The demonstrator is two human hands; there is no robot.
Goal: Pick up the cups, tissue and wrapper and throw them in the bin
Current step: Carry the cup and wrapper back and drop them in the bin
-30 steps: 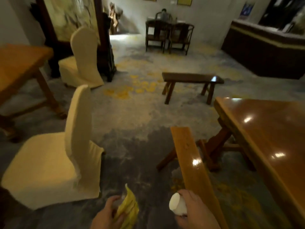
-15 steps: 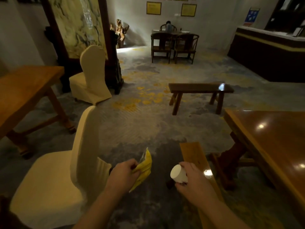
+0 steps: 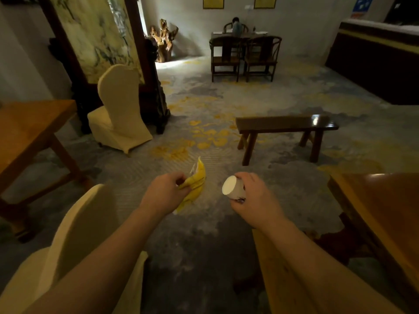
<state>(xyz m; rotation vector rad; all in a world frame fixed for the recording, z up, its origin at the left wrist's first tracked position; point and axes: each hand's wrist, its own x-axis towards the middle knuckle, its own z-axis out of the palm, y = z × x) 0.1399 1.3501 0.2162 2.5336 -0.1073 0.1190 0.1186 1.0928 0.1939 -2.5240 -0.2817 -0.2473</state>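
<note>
Both arms out in front over patterned carpet [image 3: 204, 257]. Left hand [image 3: 162, 192] fingers pinched shut on a crumpled yellow wrapper [image 3: 195, 185], wrapper sticks up and right of the fist, a bit of white at its top edge, can't tell if that is tissue. Right hand [image 3: 254, 196] fingers curled tight around a white paper cup [image 3: 232, 188], cup tipped on its side, flat white end facing left toward the wrapper; wrapper and cup near each other, not touching. Cream-covered chair [image 3: 74, 241] just below left forearm, second cream chair [image 3: 120, 109] further back left. Glossy wooden table [image 3: 385, 211] at right, light wooden bench [image 3: 278, 279] under right forearm. Dark bench [image 3: 283, 124] ahead on the floor. Another wooden table [image 3: 29, 123] far left. Seated person [image 3: 237, 24] at a far desk. No bin in view
</note>
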